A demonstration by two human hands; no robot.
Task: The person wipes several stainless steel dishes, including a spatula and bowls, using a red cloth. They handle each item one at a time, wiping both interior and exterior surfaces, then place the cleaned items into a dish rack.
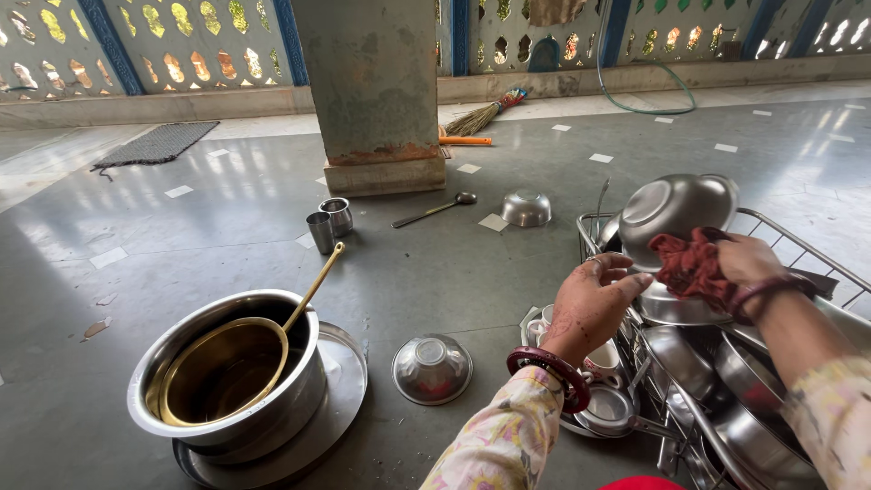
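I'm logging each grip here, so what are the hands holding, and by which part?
The right hand clutches a bunched red cloth against the round steel bowl. The left hand steadies that bowl's lower rim with its fingers.

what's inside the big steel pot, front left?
Inside the big steel pot sits a brass ladle, its handle leaning out over the rim toward the two steel cups. The ladle bowl covers the pot's bottom, so anything beneath is hidden.

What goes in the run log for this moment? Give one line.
left hand: steadies round steel bowl | right hand: wipes it, crumpled red cloth | under: wire dish rack | floor: steel pot, brass ladle inside
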